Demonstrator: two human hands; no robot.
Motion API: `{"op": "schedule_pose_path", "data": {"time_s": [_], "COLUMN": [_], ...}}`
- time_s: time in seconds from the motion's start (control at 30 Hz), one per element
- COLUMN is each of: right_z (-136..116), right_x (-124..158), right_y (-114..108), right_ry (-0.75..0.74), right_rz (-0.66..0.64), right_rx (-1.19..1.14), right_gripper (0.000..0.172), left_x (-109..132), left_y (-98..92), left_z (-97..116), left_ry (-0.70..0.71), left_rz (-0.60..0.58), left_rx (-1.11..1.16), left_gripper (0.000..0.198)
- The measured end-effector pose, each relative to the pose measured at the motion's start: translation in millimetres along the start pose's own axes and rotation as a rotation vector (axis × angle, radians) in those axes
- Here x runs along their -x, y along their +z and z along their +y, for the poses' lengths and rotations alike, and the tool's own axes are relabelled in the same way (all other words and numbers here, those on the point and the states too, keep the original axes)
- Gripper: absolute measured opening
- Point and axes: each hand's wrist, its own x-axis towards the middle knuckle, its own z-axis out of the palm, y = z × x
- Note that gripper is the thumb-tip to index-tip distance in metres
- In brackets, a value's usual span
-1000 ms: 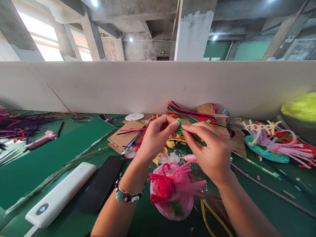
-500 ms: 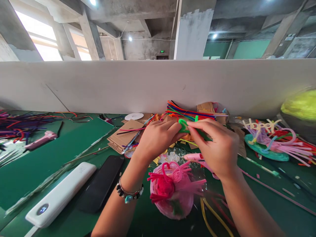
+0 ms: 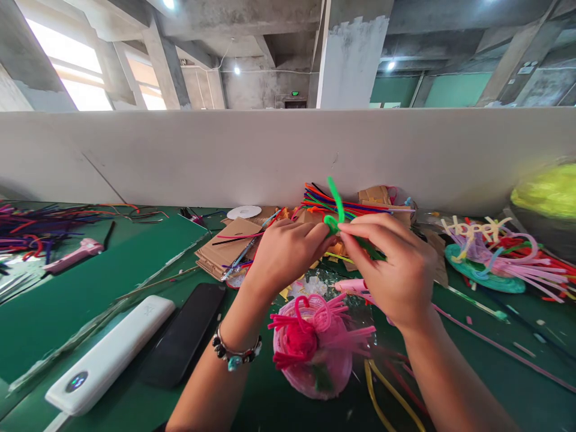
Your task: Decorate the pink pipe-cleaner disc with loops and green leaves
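A bright green pipe cleaner (image 3: 336, 198) is pinched between my two hands above the table, with one end sticking up and a small bent loop near the fingertips. My left hand (image 3: 294, 249) grips the loop from the left, fingers closed. From the right, my right hand (image 3: 393, 261) pinches the same pipe cleaner with thumb and forefinger. Below the hands lies a round pink pipe-cleaner piece (image 3: 312, 348) with a red coil and loose pink ends. Partly behind my right hand is a pink glue gun (image 3: 351, 285).
Colored pipe cleaners (image 3: 346, 204) lie against the white partition (image 3: 225, 156). Cardboard sheets (image 3: 231, 243) are left of center. A white power bank (image 3: 112, 354) and a black phone (image 3: 189, 336) lie at left. A teal-based pipe-cleaner piece (image 3: 486, 273) sits at right.
More of the green pipe cleaner now stands up above my fingers, leaning to the left, and its loop looks smaller. Both hands have stayed nearly in place.
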Motion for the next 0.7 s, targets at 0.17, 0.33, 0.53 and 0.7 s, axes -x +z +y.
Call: {"op": "schedule_pose_path", "data": {"time_s": [0.17, 0.33, 0.53, 0.7], "right_z": [-1.0, -4.6, -3.9, -1.1], "right_x": [1.0, 1.9, 2.2, 1.9], "right_y": [1.2, 4.3, 7.4, 8.8], "right_ry": [0.028, 0.070, 0.072, 0.043], "right_rz": [-0.004, 0.020, 0.026, 0.025], "right_rx": [-0.023, -0.074, -0.125, -0.168], "right_gripper": [0.012, 0.014, 0.015, 0.016], "left_x": [-0.4, 0.7, 1.3, 2.6], "left_y": [1.4, 7.6, 8.1, 8.5], "left_z": [-0.2, 1.9, 2.7, 4.3], "left_ry": [-0.002, -0.061, -0.100, -0.145], "left_rz": [0.024, 0.085, 0.063, 0.067], "left_rx": [0.040, 0.106, 0.158, 0.339], "left_gripper": [0.040, 0.038, 0.039, 0.034]}}
